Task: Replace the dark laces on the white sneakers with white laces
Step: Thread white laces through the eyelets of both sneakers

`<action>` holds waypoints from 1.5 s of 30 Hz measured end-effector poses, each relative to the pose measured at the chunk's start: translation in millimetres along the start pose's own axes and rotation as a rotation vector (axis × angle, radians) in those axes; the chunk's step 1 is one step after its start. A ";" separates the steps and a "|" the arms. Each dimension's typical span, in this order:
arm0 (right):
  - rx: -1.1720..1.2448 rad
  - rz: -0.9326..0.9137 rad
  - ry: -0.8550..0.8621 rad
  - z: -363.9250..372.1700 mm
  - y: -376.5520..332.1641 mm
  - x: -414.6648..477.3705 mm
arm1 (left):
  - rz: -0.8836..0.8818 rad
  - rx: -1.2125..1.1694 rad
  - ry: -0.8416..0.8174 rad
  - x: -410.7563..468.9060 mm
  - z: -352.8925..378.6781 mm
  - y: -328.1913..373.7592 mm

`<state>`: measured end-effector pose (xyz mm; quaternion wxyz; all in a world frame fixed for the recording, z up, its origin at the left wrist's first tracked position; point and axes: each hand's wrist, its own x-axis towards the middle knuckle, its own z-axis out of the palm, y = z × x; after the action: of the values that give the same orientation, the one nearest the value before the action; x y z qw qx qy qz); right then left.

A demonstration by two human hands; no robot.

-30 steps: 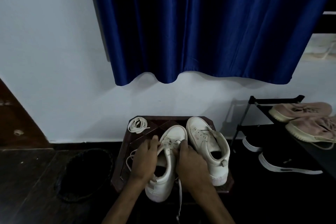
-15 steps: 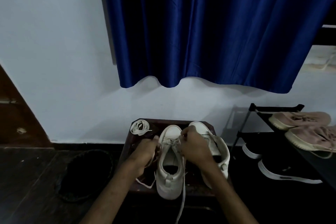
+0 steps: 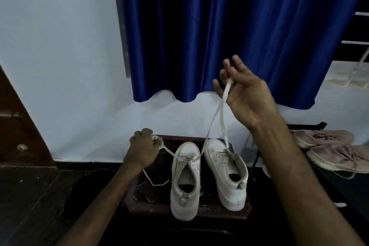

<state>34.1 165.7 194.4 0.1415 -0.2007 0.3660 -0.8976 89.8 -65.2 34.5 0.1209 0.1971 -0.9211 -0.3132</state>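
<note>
Blue curtain (image 3: pixel 219 26) hangs over a pale wall (image 3: pixel 60 46), and below it a dark wooden stool (image 3: pixel 179 208) carries two white sneakers side by side, toes to the wall. The right hand (image 3: pixel 247 96) is raised before the curtain, fingers loosely spread, with a white lace (image 3: pixel 218 114) caught between them. The lace runs down to the eyelets of the left sneaker (image 3: pixel 184 191). The left hand (image 3: pixel 142 151) sits low at the stool's far corner, curled round the lace's other end. The right sneaker (image 3: pixel 229 175) stands untouched. Pink shoes (image 3: pixel 329 146) sit off to the right.
</note>
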 end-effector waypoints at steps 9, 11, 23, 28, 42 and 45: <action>-0.085 -0.020 0.166 -6.6 64.4 3.7 | 0.166 -0.829 -0.506 -44.0 -30.2 94.1; -0.026 -0.019 0.194 -12.8 68.2 3.8 | 0.193 -0.804 -0.507 -44.4 -26.1 89.2; 0.047 0.013 0.275 -42.4 78.5 3.1 | 0.034 -0.863 -0.445 -37.8 -7.7 57.7; -0.371 0.101 0.254 -73.0 86.6 -5.6 | 0.066 -0.736 -0.367 -30.3 -6.1 43.9; -0.987 0.216 -0.267 -71.8 108.1 -30.9 | 0.465 -0.223 0.010 -26.2 1.9 50.3; -0.870 0.349 -0.232 -82.7 104.1 -27.5 | 0.517 -0.173 -0.014 -27.8 4.4 46.1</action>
<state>31.2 154.2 59.1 0.2327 -0.2757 0.7175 -0.5959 99.8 -17.2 57.1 0.2067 -0.0580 -0.9115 -0.3509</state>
